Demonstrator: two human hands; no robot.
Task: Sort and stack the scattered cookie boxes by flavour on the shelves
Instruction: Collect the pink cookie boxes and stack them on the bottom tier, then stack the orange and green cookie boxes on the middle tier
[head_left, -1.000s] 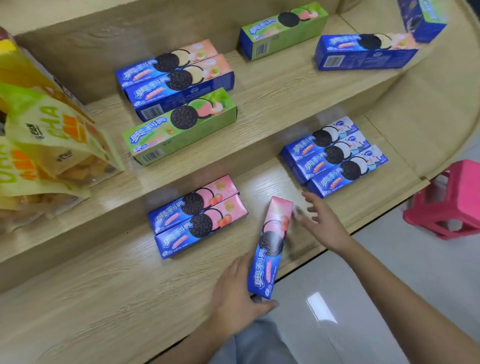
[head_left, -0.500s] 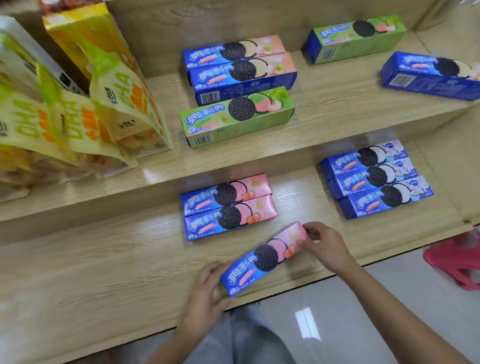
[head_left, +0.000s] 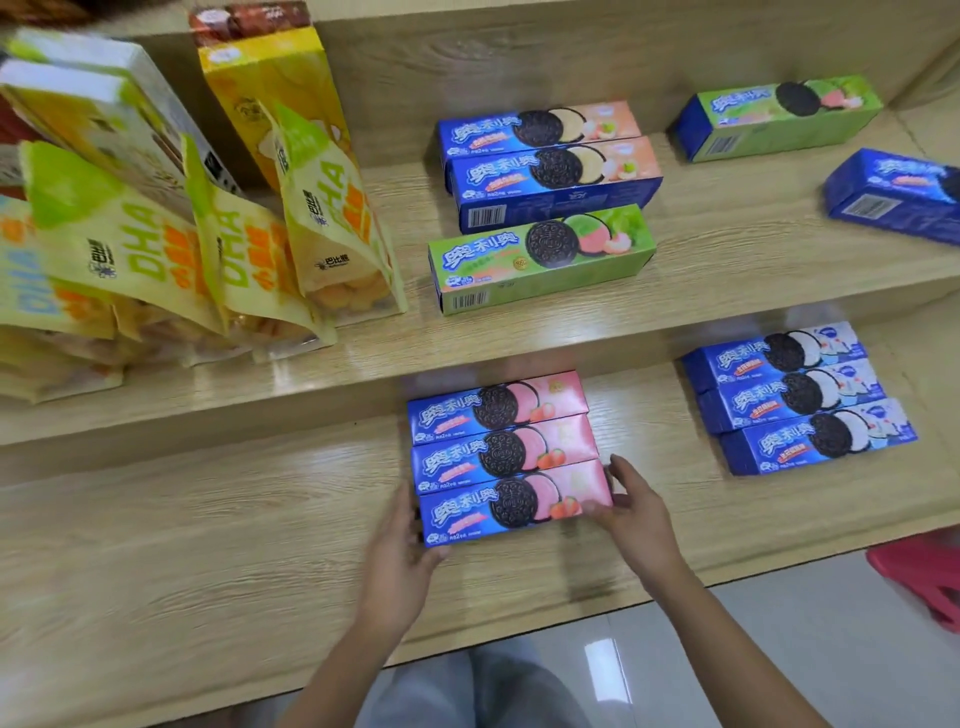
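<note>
On the lower wooden shelf (head_left: 208, 545), the nearest pink-and-blue cardboard cookie box (head_left: 514, 503) sits between both grips: left hand (head_left: 400, 551) pressing its blue end, right hand (head_left: 636, 514) its pink end (fingers loosely spread). Three pink boxes lie touching; three blue-white boxes (head_left: 800, 397) lie toward the right edge.

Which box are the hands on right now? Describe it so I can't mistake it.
Look at the lower shelf, at the row of three pink-ended boxes near its middle. It is the front box, nearest the shelf edge, with the left hand and right hand at its two ends.
</note>
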